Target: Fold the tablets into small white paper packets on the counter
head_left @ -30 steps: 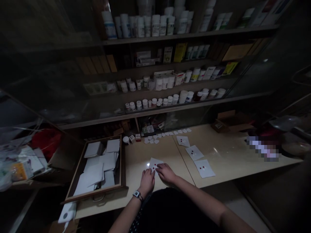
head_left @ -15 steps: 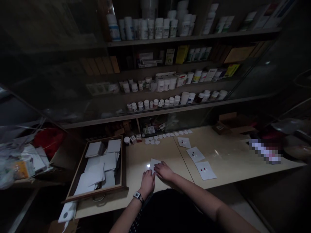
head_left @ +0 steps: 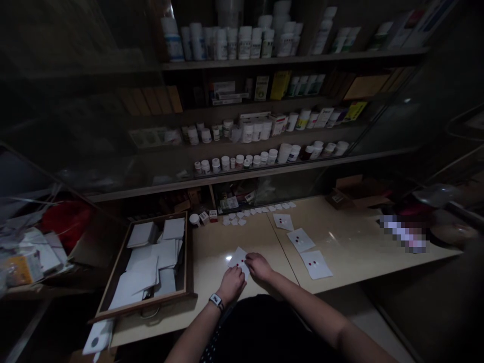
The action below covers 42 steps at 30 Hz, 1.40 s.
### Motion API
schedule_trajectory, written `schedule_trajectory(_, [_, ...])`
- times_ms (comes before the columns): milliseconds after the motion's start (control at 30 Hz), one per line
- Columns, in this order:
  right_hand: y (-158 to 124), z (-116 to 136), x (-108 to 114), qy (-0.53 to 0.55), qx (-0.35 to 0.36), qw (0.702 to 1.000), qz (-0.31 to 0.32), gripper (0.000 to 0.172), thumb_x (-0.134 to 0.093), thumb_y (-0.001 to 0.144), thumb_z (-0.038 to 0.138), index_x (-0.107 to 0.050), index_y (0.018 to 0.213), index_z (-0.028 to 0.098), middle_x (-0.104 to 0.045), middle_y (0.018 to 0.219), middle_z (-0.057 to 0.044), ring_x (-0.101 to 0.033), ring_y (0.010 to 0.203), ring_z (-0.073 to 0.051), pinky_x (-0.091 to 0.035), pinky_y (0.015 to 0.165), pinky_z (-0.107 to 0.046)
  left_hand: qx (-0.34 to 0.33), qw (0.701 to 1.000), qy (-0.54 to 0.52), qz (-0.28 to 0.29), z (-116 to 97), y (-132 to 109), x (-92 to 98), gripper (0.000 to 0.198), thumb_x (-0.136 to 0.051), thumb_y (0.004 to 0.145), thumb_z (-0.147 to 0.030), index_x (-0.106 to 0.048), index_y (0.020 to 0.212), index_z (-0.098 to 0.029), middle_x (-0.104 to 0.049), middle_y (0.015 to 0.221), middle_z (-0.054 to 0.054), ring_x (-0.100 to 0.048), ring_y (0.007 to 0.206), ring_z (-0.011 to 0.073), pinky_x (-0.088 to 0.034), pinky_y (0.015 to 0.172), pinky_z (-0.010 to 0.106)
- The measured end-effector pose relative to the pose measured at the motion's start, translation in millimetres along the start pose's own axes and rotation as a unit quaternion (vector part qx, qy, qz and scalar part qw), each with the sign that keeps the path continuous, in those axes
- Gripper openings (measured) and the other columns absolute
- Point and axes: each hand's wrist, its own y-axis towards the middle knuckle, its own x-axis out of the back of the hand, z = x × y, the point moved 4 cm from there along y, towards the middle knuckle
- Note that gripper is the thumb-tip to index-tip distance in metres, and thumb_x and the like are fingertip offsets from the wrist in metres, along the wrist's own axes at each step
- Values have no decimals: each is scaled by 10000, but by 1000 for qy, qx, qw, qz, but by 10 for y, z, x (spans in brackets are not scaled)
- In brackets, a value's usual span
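A white paper square [head_left: 236, 254] lies on the table between my hands, with two small red pills [head_left: 242, 260] on it. My left hand [head_left: 232, 285] has its fingers curled together at the paper's near left edge. At its right edge, my right hand [head_left: 258, 267] pinches a corner. My fingers cover part of the sheet. To the right lie three more paper squares, a near one [head_left: 321, 271], a middle one [head_left: 307, 243] and a far one [head_left: 288, 223], each bearing red pills.
Left of my hands, a wooden drawer [head_left: 190, 262] holds stacks of white paper. Small folded white packets [head_left: 242, 222] are lined up at the back, beside small boxes [head_left: 213, 216]. Shelves of pill bottles [head_left: 245, 43] rise behind the table [head_left: 264, 237]. A cardboard box [head_left: 338, 199] stands back right.
Red pills on the paper between my hands now show, where fingers covered them before. My hands have shifted slightly and more of the sheet is uncovered. The whole view has moved a little.
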Motion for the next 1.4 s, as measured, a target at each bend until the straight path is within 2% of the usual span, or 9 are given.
schedule_trajectory(133, [-16, 54, -1, -6, 0, 1000, 15, 234, -484, 890, 192, -716, 871, 169, -657, 940, -97, -560, 889, -210, -361, 824, -311, -29, 999, 16, -15, -23, -6, -117, 135, -508, 891, -162, -633, 843, -144, -623, 839, 89, -584, 866, 222, -467, 778, 333])
schedule_trajectory(233, [-8, 56, 15, -1, -6, 1000, 5, 259, -467, 907, 201, -702, 1014, 179, -656, 957, -93, -559, 901, -209, -362, 822, -307, -41, 999, 20, -16, -17, -43, -167, 128, -504, 870, -118, -626, 835, -140, -623, 835, 88, -583, 823, 213, -465, 717, 313])
schedule_trajectory(467, [49, 98, 1, -15, -14, 999, 27, 236, -484, 893, 198, -703, 979, 178, -644, 972, -95, -546, 924, -216, -347, 828, -317, -32, 999, 44, -1, 3, -72, -246, 124, -507, 861, -92, -618, 843, -146, -621, 855, 87, -576, 857, 212, -474, 737, 314])
schedule_trajectory(600, [101, 248, 33, -21, 59, 997, 40, 293, -499, 878, 190, -631, 1140, 184, -626, 1073, -107, -531, 982, -226, -340, 854, -328, -23, 999, 30, 3, 10, -65, -270, 154, -479, 857, -76, -615, 861, -148, -629, 878, 92, -583, 875, 215, -486, 761, 327])
schedule_trajectory(667, [132, 321, 25, -23, 104, 992, 62, 274, -514, 872, 195, -633, 1119, 189, -629, 1076, -108, -531, 993, -232, -342, 863, -335, -14, 1000, 20, 0, 16, -66, -267, 190, -457, 856, -61, -617, 906, -152, -638, 906, 96, -590, 885, 215, -491, 780, 335])
schedule_trajectory(833, [173, 318, -3, 0, 106, 992, 71, 224, -539, 840, 171, -664, 1024, 190, -653, 1035, -101, -546, 984, -233, -356, 876, -336, 0, 1000, -11, 17, 13, -66, -226, 207, -443, 862, -61, -618, 919, -155, -657, 935, 105, -610, 901, 225, -480, 820, 345])
schedule_trajectory(1033, [-9, 53, -17, 93, -15, 996, -3, 278, -451, 817, 101, -687, 943, 175, -680, 968, -88, -583, 916, -207, -411, 826, -297, 77, 996, -49, 23, 51, -36, -99, 180, -453, 878, -124, -621, 923, -167, -676, 909, 84, -627, 861, 212, -461, 780, 304])
schedule_trajectory(1267, [-169, -34, -55, 174, 8, 983, -55, 177, -550, 771, 137, -691, 873, 170, -662, 1039, -98, -591, 981, -214, -444, 886, -303, 228, 959, -160, -43, 186, 77, 82, 225, -394, 931, -178, -616, 902, -192, -682, 856, 49, -636, 781, 166, -426, 705, 253])
schedule_trajectory(1400, [-91, -70, -70, 191, -40, 978, -68, 149, -527, 836, 150, -673, 811, 168, -655, 924, -84, -591, 902, -199, -451, 835, -296, 231, 943, -215, -106, 245, 127, 148, 200, -419, 902, -171, -615, 866, -188, -667, 901, 57, -626, 849, 175, -453, 774, 276])
